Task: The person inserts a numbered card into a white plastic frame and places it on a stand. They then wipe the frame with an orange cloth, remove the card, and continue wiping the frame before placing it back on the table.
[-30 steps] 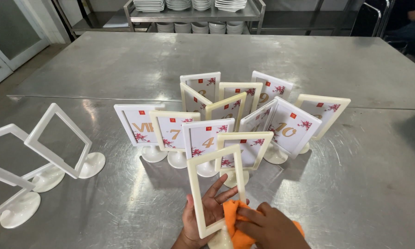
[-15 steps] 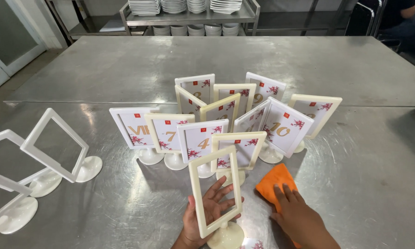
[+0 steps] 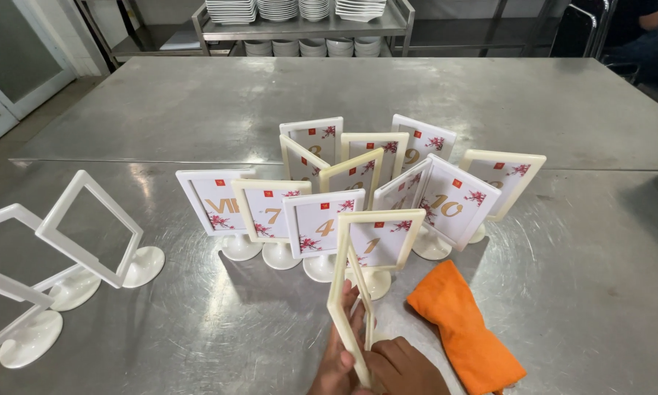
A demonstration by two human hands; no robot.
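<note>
Table: brushed steel table (image 3: 197, 344), scuffed, dull sheen.
Frame: cream plastic rectangular frame (image 3: 346, 292), edge-on, near table's front edge.
Left hand (image 3: 336, 358): grasping frame's side.
Right hand (image 3: 402, 369): gripping frame's lower edge.
Cloth: soft orange cloth (image 3: 464, 329), folded, just right.

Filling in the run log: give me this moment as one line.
left hand: holds empty cream frame | right hand: on frame | orange cloth: lying on steel table

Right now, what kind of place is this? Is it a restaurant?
Probably a restaurant's back room. Stacks of plates and bowls sit on a metal rack, the tables are steel, and both hands hold one of many table-number stands.
</note>
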